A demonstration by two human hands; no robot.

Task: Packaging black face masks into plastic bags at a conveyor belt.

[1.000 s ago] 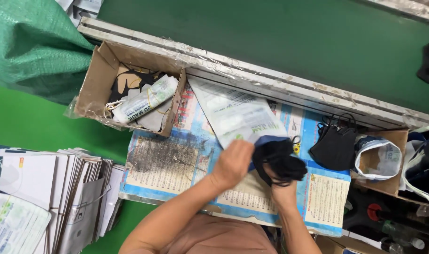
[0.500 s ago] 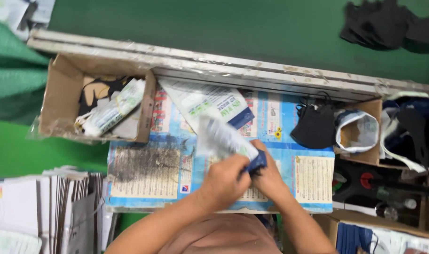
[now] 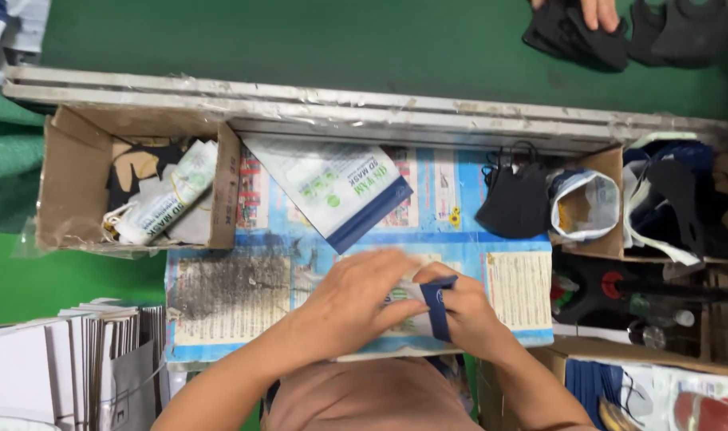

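1. Since a second ago the dark mask that sat bunched in the right hand (image 3: 467,315) has gone from sight, and a white pouch with a navy end band (image 3: 428,307) now lies between both hands: the mask looks to be inside it, though the pouch hides its contents.
2. The left hand (image 3: 356,307) lies flat over the pouch, fingers spread and pressing rather than clenched. The right hand's grip is closed on the navy end, thumb and fingers pinching it.
3. The pouch rests low on the counter (image 3: 228,295), close to its near edge and the person's body.
4. Just beyond lies a stack of empty mask pouches (image 3: 332,187); a black mask (image 3: 514,203) sits near to the right, beside a cardboard box with a plastic liner (image 3: 587,199).
5. Left, an open cardboard box (image 3: 69,191) holds bundled packets; bare printed paper between it and the hands gives open room.
6. Another person's hand (image 3: 599,12) touches black masks at the far top edge, well apart.
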